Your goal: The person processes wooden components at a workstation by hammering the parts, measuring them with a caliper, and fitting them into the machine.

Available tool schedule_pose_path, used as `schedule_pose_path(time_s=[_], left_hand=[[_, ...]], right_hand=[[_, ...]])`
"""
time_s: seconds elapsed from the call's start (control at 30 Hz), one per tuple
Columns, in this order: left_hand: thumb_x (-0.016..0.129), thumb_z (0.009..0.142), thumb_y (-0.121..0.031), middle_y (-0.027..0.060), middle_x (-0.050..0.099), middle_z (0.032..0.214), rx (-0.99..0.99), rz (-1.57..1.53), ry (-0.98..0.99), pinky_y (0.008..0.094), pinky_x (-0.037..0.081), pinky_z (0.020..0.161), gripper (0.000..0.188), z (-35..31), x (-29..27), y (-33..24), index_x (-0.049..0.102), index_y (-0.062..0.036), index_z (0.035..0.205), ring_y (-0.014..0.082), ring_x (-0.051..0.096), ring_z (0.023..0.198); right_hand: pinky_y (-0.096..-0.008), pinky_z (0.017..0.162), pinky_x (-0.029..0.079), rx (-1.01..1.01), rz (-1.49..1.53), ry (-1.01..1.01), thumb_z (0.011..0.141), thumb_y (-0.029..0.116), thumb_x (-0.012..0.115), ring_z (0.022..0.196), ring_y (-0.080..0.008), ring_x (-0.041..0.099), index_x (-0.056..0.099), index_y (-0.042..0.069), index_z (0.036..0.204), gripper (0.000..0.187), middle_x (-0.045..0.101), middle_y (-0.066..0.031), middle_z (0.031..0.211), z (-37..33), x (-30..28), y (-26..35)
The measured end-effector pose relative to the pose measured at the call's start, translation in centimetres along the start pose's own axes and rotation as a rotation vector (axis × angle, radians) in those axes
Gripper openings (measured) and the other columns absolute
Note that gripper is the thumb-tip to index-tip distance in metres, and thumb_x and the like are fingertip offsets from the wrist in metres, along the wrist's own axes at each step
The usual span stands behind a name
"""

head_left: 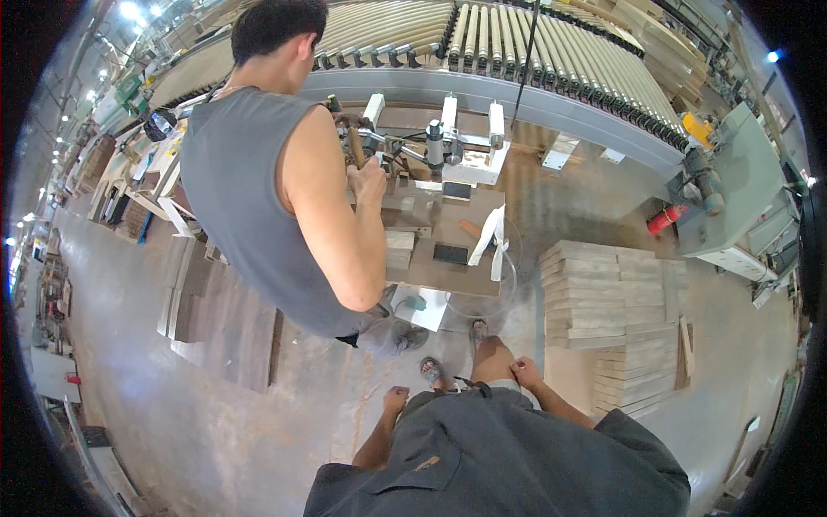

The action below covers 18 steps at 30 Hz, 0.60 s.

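My left hand (396, 400) hangs beside my left hip, its fingers curled in; whatever they may hold is hidden. By the leg of my shorts rests my right hand (526, 372), fingers bent against the thigh, and I cannot make out anything in them. In front of me is a brown worktable (478, 288) with black blocks (451, 253), white strips (489, 237) and short grey boards (400, 249) on it. A co-worker (258, 189) stands at its left side, a hand (369, 183) near a wooden-handled tool (356, 146).
Stacked planks (594, 302) stand on the floor to my right, and more boards (228, 323) lie behind the co-worker. A roller conveyor (517, 39) spans the far side. A red fire extinguisher (665, 219) is near the green machine (741, 189). A white sheet (420, 307) sits low by the table.
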<state>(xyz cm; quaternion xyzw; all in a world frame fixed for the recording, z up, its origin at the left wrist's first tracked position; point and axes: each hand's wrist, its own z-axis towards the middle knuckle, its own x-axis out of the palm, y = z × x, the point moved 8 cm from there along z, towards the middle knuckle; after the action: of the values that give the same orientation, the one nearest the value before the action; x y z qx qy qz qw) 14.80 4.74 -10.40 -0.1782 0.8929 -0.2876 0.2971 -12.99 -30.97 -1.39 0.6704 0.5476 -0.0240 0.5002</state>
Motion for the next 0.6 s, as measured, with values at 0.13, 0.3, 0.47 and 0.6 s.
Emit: schedule_pose_path(time_s=[0.13, 0.3, 0.47, 0.6], left_hand=[[0.062, 0.078, -0.032, 0.0107, 0.067, 0.074, -0.026, -0.077, -0.022, 0.0307, 0.050, 0.059, 0.033, 0.5, -0.4, 1.5, 0.065, -0.0027, 0.092, 0.0179, 0.063, 0.060], [0.060, 0.078, -0.030, 0.0108, 0.067, 0.073, -0.058, -0.161, -0.065, 0.0305, 0.050, 0.059, 0.030, 1.0, 0.0, 1.0, 0.066, -0.0029, 0.091, 0.0179, 0.063, 0.060], [0.058, 0.079, -0.033, 0.0102, 0.067, 0.076, 0.023, -0.118, -0.108, 0.0312, 0.050, 0.062, 0.033, 1.6, 1.4, -0.2, 0.066, -0.0041, 0.091, 0.0181, 0.064, 0.065], [0.057, 0.081, -0.037, 0.0108, 0.067, 0.081, -0.086, -0.079, -0.078, 0.0328, 0.049, 0.068, 0.036, 0.5, 2.7, -3.7, 0.065, -0.0051, 0.095, 0.0195, 0.064, 0.072]], right_hand=[[-0.0343, 0.072, 0.048, 0.034, 0.013, 0.020, 0.082, 0.033, 0.060, 0.077, -0.0238, 0.060, 0.061, 0.001, 0.091, 0.033, 0.064, -0.0138, 0.082, 0.6, -0.2, 1.3], [-0.0372, 0.076, 0.047, 0.011, -0.018, 0.230, 0.081, 0.036, 0.057, 0.084, -0.0285, 0.061, 0.061, 0.003, 0.096, 0.036, 0.065, -0.0155, 0.089, 2.9, 2.2, 0.5], [-0.0368, 0.075, 0.048, 0.068, -0.089, 0.249, 0.080, 0.037, 0.056, 0.084, -0.0298, 0.062, 0.064, 0.001, 0.085, 0.037, 0.064, -0.0179, 0.083, 5.8, 1.0, -2.2], [-0.0339, 0.072, 0.048, 0.063, -0.046, 0.242, 0.080, 0.034, 0.059, 0.078, -0.0245, 0.062, 0.062, 0.001, 0.093, 0.035, 0.065, -0.0146, 0.083, 6.0, -1.5, -2.3]])
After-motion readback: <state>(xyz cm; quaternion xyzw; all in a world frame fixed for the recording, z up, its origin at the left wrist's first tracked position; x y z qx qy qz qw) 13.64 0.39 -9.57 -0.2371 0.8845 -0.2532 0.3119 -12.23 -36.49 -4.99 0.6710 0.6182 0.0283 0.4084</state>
